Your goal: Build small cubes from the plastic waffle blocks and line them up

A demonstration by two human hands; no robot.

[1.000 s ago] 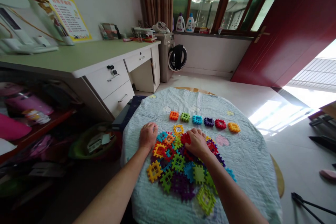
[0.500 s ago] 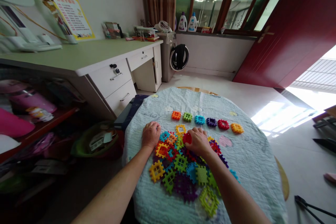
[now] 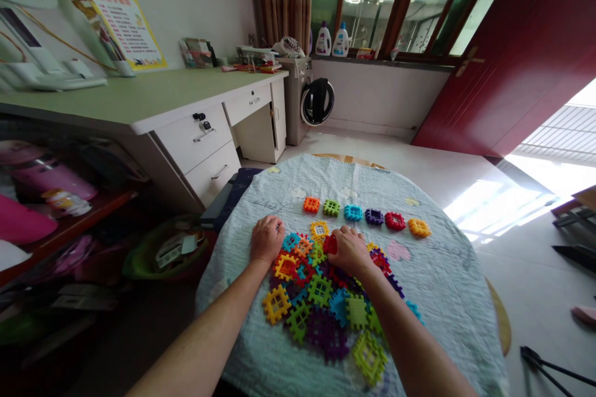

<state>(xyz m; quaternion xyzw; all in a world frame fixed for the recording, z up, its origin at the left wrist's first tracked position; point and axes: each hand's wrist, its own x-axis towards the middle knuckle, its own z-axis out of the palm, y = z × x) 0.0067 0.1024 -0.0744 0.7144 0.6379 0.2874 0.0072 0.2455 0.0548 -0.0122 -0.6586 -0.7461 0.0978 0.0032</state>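
Note:
My right hand [image 3: 350, 248] is over the upper part of a heap of plastic building blocks. Its fingers pinch a red block [image 3: 330, 244], which is partly covered by the hand. My left hand [image 3: 267, 239] rests on the cloth at the heap's left edge, fingers loosely bent and holding nothing that I can see. Between the hands lies a yellow window block [image 3: 320, 230]. Nearer to me are a green window block [image 3: 320, 290], purple blocks [image 3: 327, 332] and a yellow block [image 3: 276, 304]. My right forearm hides part of the heap.
Beyond the heap, a row of several blocks runs from an orange block [image 3: 311, 205] to a yellow-orange one [image 3: 419, 227]. A pale blue cloth [image 3: 447, 298] covers the round table. A desk [image 3: 186, 96] stands to the left, and a washing machine [image 3: 298, 99] with its door open stands behind.
The red block in my right hand has tilted slightly and shows less of its face. My left hand stays in place. The view has shifted a little.

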